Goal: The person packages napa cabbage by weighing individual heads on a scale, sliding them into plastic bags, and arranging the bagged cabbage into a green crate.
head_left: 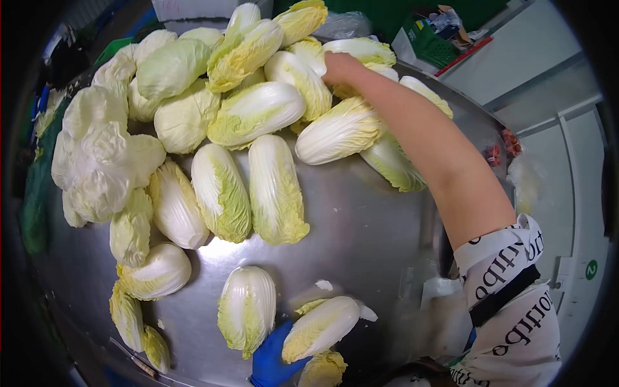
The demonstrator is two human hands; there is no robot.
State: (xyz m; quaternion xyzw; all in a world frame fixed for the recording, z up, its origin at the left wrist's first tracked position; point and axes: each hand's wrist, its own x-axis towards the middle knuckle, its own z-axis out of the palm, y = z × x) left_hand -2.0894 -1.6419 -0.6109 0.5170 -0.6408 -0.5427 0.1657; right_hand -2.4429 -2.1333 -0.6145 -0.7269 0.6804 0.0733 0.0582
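Step in hand looks like sorting single cabbage heads on the metal surface [361,251]; landmark is the lone cabbage [246,309] at near centre. Left hand [274,356], blue-gloved, sits just right of and below the lone cabbage, against the underside of the tilted cabbage [322,327] — fingers hidden, so can't tell if it's pinching or only propping. Right forearm [412,122] crosses well above and right of the lone cabbage; its hand is out of sight in the far pile [367,48], can't tell whether spread or closed. Two more heads, white cabbage [220,191] and leafy cabbage [277,190], lie above the lone cabbage; round heads [171,68] are well above and left. My read: next move calls for a full-palm grip, light on the loose leaves — neighbours could roll. Writing: sleeve [500,271], right of the lone cabbage, repeats black letters, roughly "ortibo", rest folded away. Green disc [591,269], far right of it, shows "2". No brand legible on the heads.
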